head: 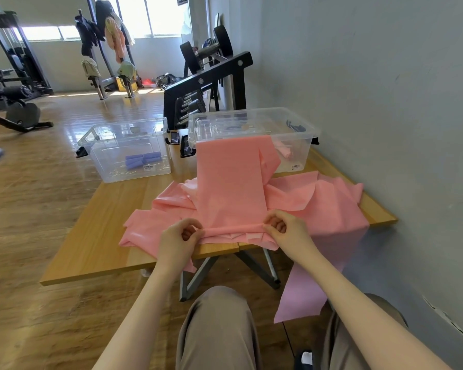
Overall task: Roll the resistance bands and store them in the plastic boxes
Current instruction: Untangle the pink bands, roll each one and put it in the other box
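Head view: both hands' fingers pinch the pink band's rolled edge.

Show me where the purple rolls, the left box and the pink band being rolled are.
purple rolls (139, 160), head view, middle of the rolls.
left box (106, 170), head view, front wall.
pink band (230, 182), head view, flat stretch.

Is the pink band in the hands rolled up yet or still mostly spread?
Mostly spread. Only its near end is rolled, between left hand and right hand; the rest of the band reaches the right box.
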